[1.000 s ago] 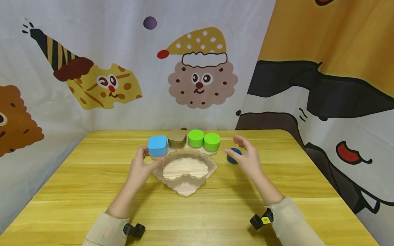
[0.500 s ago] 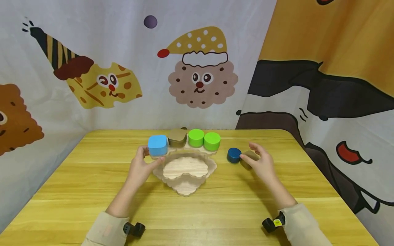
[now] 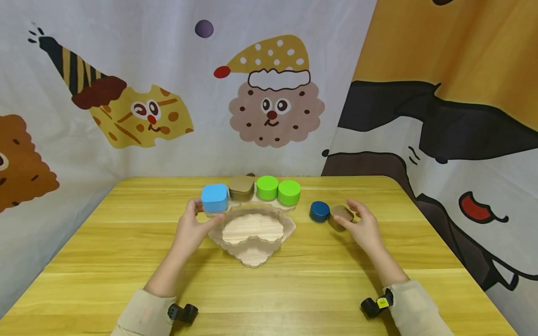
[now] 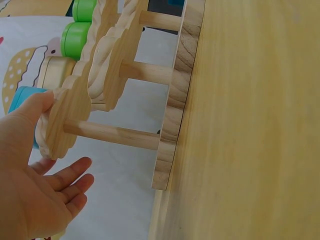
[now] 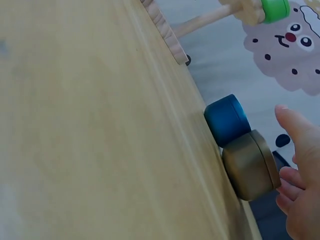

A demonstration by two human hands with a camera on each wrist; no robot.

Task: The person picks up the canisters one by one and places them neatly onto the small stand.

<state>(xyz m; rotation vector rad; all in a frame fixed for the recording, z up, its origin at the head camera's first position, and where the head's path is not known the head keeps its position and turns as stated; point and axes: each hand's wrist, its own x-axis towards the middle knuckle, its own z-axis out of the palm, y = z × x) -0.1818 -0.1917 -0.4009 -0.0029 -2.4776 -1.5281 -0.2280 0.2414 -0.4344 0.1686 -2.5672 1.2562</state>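
A tiered wooden stand [image 3: 252, 229] with scalloped shelves on posts stands at mid-table. Its top tier bears a light blue tin [image 3: 215, 198], a brown tin [image 3: 241, 187] and two round green tins [image 3: 267, 187]. My left hand [image 3: 194, 235] pinches the left end of that tier [image 4: 64, 117], thumb above and index finger below, other fingers loose. To the right, a second brown tin [image 3: 341, 217] sits on the table beside a dark blue round tin [image 3: 319, 211]. My right hand [image 3: 364, 228] hovers around this brown tin, thumb apart from it in the right wrist view [image 5: 250, 167]; finger contact is unclear.
The wooden table [image 3: 269, 298] reaches back to a printed cloth curtain [image 3: 168, 60]. Posts [image 4: 112, 134] join the stand's tiers to its base [image 4: 175, 95]. Small black cameras [image 3: 183, 313] are strapped at both wrists.
My right hand has moved right, from over the dark blue tin to around the brown tin, which now shows on the table. The left hand has stayed at the stand.
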